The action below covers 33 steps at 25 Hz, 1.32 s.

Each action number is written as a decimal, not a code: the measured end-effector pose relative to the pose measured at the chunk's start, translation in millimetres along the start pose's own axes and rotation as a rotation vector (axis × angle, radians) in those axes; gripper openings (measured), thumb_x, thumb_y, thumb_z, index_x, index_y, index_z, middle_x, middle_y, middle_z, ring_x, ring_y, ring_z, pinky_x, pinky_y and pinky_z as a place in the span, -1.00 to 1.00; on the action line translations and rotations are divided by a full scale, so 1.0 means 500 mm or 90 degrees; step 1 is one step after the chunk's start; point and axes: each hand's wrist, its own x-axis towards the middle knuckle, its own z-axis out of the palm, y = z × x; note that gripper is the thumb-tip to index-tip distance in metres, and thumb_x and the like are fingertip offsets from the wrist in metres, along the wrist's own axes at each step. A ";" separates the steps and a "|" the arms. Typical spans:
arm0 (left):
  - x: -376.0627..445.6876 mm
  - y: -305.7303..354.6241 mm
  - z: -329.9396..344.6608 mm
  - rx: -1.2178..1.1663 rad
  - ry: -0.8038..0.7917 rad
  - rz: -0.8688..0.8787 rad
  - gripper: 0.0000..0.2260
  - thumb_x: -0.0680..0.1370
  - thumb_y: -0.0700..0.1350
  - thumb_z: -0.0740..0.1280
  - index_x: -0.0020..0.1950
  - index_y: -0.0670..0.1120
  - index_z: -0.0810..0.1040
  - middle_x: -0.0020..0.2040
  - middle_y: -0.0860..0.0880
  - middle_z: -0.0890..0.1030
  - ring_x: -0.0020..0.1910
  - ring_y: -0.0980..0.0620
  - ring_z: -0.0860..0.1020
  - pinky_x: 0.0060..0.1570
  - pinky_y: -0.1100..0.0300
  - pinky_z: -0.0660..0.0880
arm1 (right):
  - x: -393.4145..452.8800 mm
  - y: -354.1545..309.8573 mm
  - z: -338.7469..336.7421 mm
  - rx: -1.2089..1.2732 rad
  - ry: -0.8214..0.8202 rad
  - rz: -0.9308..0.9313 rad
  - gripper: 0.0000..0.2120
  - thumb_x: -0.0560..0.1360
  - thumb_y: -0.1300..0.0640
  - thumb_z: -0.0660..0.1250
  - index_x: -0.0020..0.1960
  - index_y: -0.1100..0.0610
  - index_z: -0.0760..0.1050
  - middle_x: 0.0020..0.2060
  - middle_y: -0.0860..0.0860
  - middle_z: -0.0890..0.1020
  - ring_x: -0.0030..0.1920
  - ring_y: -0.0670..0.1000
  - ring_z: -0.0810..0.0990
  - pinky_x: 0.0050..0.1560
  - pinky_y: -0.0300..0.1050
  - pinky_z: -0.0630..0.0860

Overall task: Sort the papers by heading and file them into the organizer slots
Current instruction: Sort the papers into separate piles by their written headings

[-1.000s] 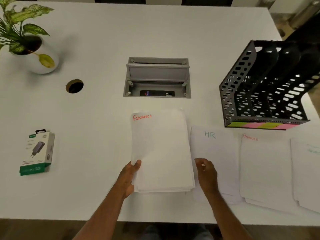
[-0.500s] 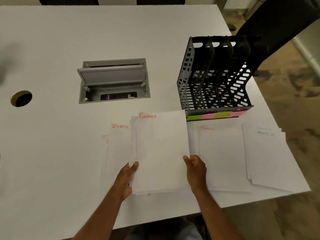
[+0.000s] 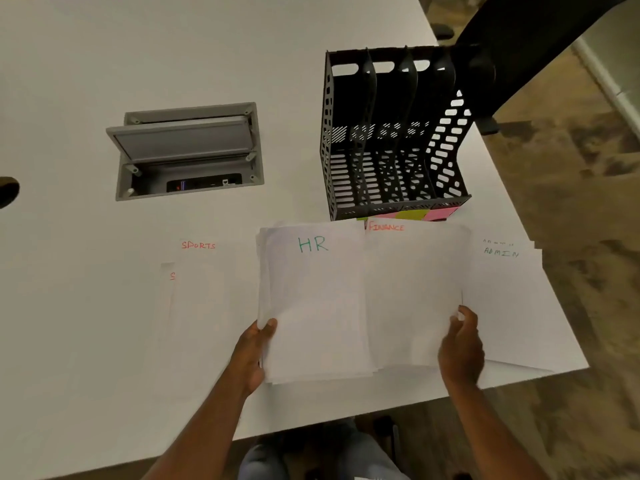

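Note:
My left hand point(image 3: 254, 351) grips the left edge of a stack of white papers point(image 3: 311, 306) whose top sheet is headed HR in green. My right hand point(image 3: 462, 344) pinches the right edge of a sheet headed FINANCE point(image 3: 412, 292), held just right of the stack, above the table in front of the organizer. A SPORTS pile point(image 3: 207, 292) lies on the table to the left and an ADMIN pile point(image 3: 509, 299) to the right. The black slotted organizer point(image 3: 446, 140) stands behind the papers with coloured sticky labels point(image 3: 419, 214) along its front. Its slots look empty.
A grey cable box point(image 3: 187, 150) with a raised lid is sunk into the white table point(image 3: 104, 81). A round cable hole point(image 3: 7, 190) sits at the far left. A black chair point(image 3: 526, 43) stands at the table's right edge, close behind the organizer.
The FINANCE sheet left the top of the held stack and went right in my right hand, uncovering the HR sheet. The view also swung to the right.

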 end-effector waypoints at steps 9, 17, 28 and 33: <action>-0.004 -0.024 -0.020 0.007 0.039 -0.010 -0.74 0.60 -0.07 0.35 0.28 -0.06 0.57 0.15 -0.16 0.70 0.18 -0.21 0.63 0.23 -0.23 0.52 | 0.021 0.053 0.031 -0.102 -0.002 -0.046 -0.70 0.62 0.13 0.22 0.34 0.09 0.37 0.17 0.21 0.58 0.13 0.27 0.55 0.02 0.20 0.53; 0.012 -0.024 -0.028 0.014 -0.014 -0.021 -0.59 0.53 -0.04 0.40 0.37 -0.08 0.52 0.23 -0.20 0.66 0.23 -0.26 0.60 0.18 -0.22 0.54 | -0.133 -0.154 0.069 0.245 -0.372 0.038 -0.61 0.40 -0.12 0.51 0.09 0.03 0.46 -0.05 -0.14 0.62 -0.07 -0.15 0.61 -0.17 -0.36 0.50; -0.017 0.054 -0.171 -0.008 0.017 0.004 -0.77 0.61 -0.08 0.34 0.26 -0.04 0.57 0.17 -0.14 0.70 0.17 -0.18 0.64 0.19 -0.21 0.55 | -0.214 -0.235 0.133 0.184 -0.194 -0.058 -0.68 0.66 -0.02 0.15 0.00 0.13 0.60 -0.11 -0.04 0.67 -0.11 -0.07 0.62 0.02 -0.15 0.56; -0.022 0.096 -0.297 -0.050 0.091 0.020 -0.72 0.61 -0.05 0.35 0.31 -0.03 0.55 0.21 -0.11 0.67 0.20 -0.14 0.61 0.29 -0.16 0.48 | -0.180 -0.242 0.114 0.224 -0.033 -0.017 -0.67 0.67 -0.05 0.10 -0.07 0.14 0.48 -0.23 0.04 0.60 -0.19 0.07 0.59 -0.14 -0.08 0.49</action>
